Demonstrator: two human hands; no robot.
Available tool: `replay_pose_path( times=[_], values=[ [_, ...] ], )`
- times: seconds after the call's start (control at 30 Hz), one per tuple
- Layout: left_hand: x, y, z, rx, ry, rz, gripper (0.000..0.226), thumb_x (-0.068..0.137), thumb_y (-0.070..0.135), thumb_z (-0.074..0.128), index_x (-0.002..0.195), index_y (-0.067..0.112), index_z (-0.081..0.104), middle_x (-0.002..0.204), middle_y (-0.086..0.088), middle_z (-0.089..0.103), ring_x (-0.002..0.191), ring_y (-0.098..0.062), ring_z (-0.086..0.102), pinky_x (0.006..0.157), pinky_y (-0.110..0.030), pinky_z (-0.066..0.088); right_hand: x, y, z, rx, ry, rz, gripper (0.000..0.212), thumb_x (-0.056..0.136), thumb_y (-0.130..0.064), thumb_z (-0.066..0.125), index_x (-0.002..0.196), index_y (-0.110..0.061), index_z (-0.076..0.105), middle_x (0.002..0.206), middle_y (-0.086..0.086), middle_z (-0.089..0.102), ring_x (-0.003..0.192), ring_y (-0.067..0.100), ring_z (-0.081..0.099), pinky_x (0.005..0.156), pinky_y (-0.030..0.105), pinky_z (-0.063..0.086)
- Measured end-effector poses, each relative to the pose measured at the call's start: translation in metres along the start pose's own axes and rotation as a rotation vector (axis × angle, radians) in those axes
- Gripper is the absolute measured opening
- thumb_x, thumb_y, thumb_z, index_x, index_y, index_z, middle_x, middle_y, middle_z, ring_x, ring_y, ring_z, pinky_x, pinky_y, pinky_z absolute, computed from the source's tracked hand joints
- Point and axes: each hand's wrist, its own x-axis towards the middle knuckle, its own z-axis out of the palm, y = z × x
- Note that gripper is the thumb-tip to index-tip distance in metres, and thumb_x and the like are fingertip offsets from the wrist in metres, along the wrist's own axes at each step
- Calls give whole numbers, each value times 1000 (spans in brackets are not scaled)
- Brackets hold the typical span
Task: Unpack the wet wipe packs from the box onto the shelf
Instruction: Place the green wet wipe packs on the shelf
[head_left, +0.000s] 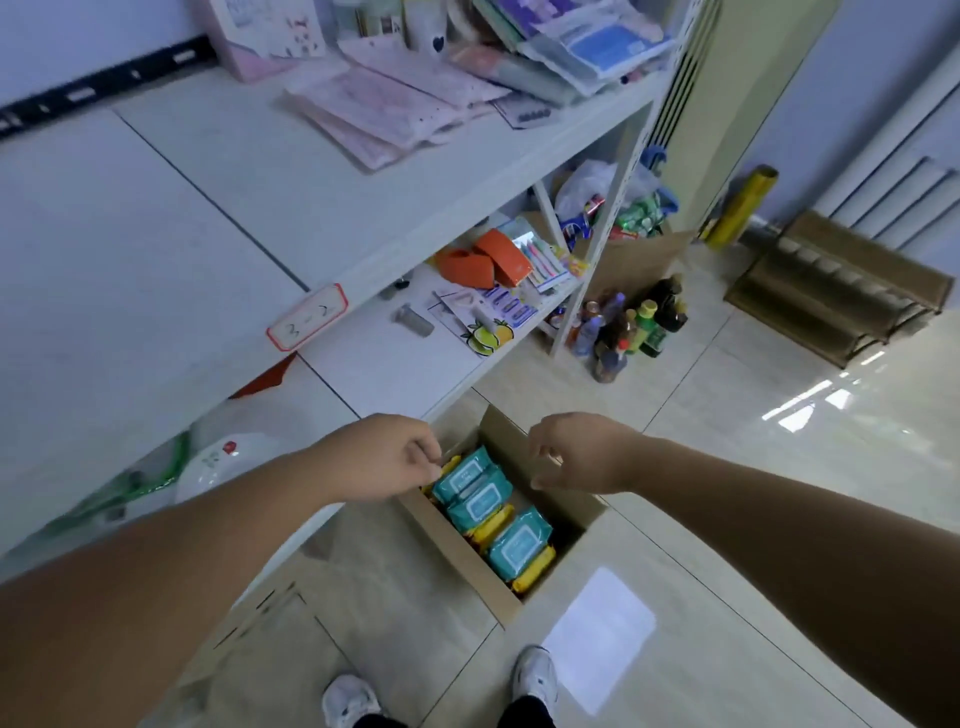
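Evidently the picking step: left hand (384, 457) curls at the far pack (467, 475) in the box (457, 545), hold unclear; right hand (576, 452) hovers slack, empty. Next, probably grip and lift.

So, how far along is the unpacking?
Barely begun. Done: the box stands open on the floor. In hand: the left hand and right hand reach over it, no pack lifted yet. Left: the teal wet wipe packs lie inside; none shows on the shelf.

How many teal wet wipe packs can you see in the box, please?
3 packs in a row: one beside the left hand, one mid-row, one nearest the shoes. More may lie beneath.
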Motion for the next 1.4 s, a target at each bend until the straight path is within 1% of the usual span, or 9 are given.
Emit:
replay_pose_path(
  times=[0.3, 0.47, 0.53, 0.63, 0.83, 1.03, 1.13, 1.23, 1.4],
  values=[
    [117, -62, 140, -143, -90, -170, 11, 89, 39, 72, 90, 41, 61, 94, 20, 65, 92, 4, 62, 78, -18, 48, 81, 101, 130, 95, -117, 80, 43, 92, -40, 64, 133, -25, 59, 131, -3, 60, 120, 21, 57, 90, 30, 47],
    [202, -115, 206, -159, -165, -243, 12, 86, 40, 74, 89, 40, 63, 93, 18, 68, 92, 1, 64, 87, -28, 55, 146, 147, 208, 104, -134, 119, 52, 91, -42, 62, 140, -32, 49, 130, -2, 61, 115, 24, 59, 89, 36, 54],
    [237, -133, 231, -149, -181, -252, 13, 87, 37, 74, 96, 35, 65, 96, 15, 68, 93, 0, 64, 81, -20, 52, 174, 163, 239, 100, -163, 132, 55, 90, -43, 63, 142, -35, 46, 126, -1, 62, 113, 25, 61, 88, 42, 57],
    [289, -160, 268, -158, -169, -267, 22, 88, 33, 75, 106, 25, 67, 100, 11, 69, 95, -4, 65, 70, -14, 43, 216, 184, 285, 81, -175, 139, 56, 89, -41, 65, 143, -32, 48, 131, 0, 60, 119, 25, 58, 91, 43, 56],
    [366, -219, 331, -125, -174, -317, 52, 83, 35, 80, 128, 20, 59, 130, 5, 59, 120, -14, 57, 95, -25, 44, 293, 198, 387, 45, -245, 85, 56, 84, -39, 72, 135, -26, 53, 129, 2, 60, 114, 25, 58, 88, 43, 56],
    [410, -261, 378, -68, -98, -334, 93, 60, 62, 81, 138, 23, 47, 131, 0, 47, 119, -23, 55, 102, -41, 50, 353, 193, 448, -46, -359, -48, 58, 81, -38, 78, 133, -28, 54, 128, 2, 59, 120, 28, 54, 99, 45, 49],
    [417, -265, 395, -67, -29, -322, 77, 70, 48, 85, 133, 23, 48, 127, 1, 46, 110, -21, 58, 97, -42, 52, 364, 196, 461, -91, -387, -81, 60, 79, -39, 80, 132, -26, 55, 128, 1, 60, 123, 27, 52, 101, 43, 45],
    [419, -261, 407, -38, -14, -264, 50, 72, 50, 83, 101, 23, 52, 103, 9, 56, 92, -17, 62, 76, -35, 53, 366, 200, 462, -163, -399, -117, 66, 76, -42, 81, 135, -25, 56, 139, 3, 51, 133, 27, 42, 106, 44, 38],
    [418, -264, 410, -206, -55, -335, 37, 74, 45, 84, 93, 27, 59, 93, 7, 70, 84, -11, 68, 78, -37, 59, 361, 202, 457, -139, -484, -125, 64, 75, -50, 81, 132, -31, 56, 124, -1, 56, 118, 24, 50, 82, 38, 49]
  ],
)
